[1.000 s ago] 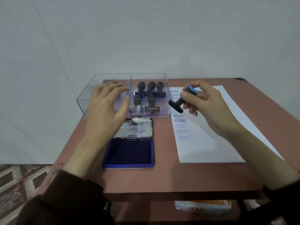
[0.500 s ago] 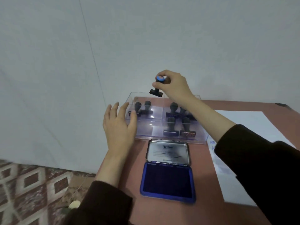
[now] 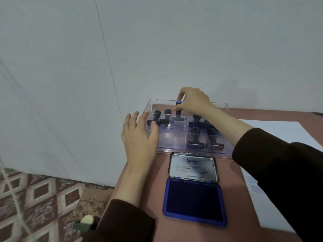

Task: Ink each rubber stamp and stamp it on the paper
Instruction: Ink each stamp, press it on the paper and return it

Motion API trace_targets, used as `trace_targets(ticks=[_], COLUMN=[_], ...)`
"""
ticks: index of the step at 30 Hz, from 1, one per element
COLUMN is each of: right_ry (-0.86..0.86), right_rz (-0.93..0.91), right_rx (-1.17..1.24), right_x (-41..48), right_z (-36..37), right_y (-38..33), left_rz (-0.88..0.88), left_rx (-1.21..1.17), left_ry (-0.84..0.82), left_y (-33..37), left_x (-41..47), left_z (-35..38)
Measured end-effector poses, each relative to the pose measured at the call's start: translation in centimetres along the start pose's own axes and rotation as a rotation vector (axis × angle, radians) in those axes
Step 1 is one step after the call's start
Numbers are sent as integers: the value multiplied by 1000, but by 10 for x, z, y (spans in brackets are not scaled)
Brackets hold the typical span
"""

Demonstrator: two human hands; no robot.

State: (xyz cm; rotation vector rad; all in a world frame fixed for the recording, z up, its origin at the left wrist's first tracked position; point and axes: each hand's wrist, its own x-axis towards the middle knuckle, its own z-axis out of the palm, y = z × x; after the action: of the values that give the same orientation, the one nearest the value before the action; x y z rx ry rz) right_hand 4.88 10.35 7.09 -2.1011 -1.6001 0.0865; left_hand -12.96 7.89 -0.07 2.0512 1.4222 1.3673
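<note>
Right hand [image 3: 194, 102], arched from above, pinches stamp [image 3: 178, 113], axis upright, base down; left hand [image 3: 139, 137] flat, fingers straight, at 9 o'clock end of tray [image 3: 174, 149].

Plain room, likely a home: small reddish table [image 3: 155, 186] against a bare pale wall [image 3: 157, 41] at 12 o'clock, diamond-patterned floor covering [image 3: 35, 198] at 8 o'clock.

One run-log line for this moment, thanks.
right hand: grips blue-topped stamp, upright in left side of clear box | left hand: flat against box | ink pad: open
</note>
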Motion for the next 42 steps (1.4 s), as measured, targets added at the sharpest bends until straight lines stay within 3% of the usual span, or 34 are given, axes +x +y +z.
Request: trace_targets(ticks=[11, 28, 31, 37, 42], right_ry=[-104, -81, -71, -12, -20], right_rz=[-29, -75, -76, 22, 117], right_rx=[-154, -338, -300, 4, -240], right_x=[0, 6, 5, -1, -5], right_z=[-3, 9, 6, -16, -35], right_y=[-8, -9, -7, 4, 26], left_rz=[-8, -22, -23, -27, -26], left_rx=[-12, -19, -18, -21, -28], left_ry=[-2, -15, -16, -22, -19], left_y=[1, 0, 1, 1, 1], left_x=[0, 0, 0, 0, 0], left_z=[0, 0, 0, 0, 0])
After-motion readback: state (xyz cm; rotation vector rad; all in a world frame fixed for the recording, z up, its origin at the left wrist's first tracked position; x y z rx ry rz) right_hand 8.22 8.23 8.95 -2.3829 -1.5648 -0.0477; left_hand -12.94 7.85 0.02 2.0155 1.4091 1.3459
